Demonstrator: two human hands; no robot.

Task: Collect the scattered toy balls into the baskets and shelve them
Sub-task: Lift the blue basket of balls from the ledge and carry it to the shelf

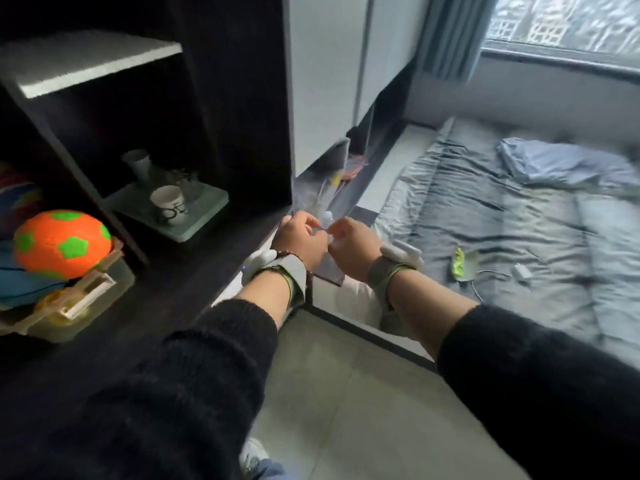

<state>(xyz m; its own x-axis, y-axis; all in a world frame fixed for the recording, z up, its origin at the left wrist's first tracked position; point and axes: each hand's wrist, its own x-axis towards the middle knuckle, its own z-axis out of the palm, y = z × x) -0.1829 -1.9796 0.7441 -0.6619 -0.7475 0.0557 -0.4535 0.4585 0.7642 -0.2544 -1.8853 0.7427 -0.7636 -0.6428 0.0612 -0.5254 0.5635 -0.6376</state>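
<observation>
An orange ball with green patches [62, 244] sits on top of a pale plastic basket [86, 296] in the dark shelf's left compartment. A blue ball [20, 285] lies under it, and a multicoloured ball [17, 199] shows behind. My left hand [301, 237] and my right hand [351, 245] meet in front of the shelf's right end, near the bed. The fingers of both are curled and pinch a small pale thing [327, 218] between them. It is too blurred to identify.
A grey-green tray [204, 213] with a white mug [168, 202] and glassware stands in the neighbouring shelf compartment. A white cabinet [322, 81] rises behind the hands. To the right is a bed [485, 216] with a green object [459, 263] and a charger cable [519, 271]. Grey floor [346, 393] lies below.
</observation>
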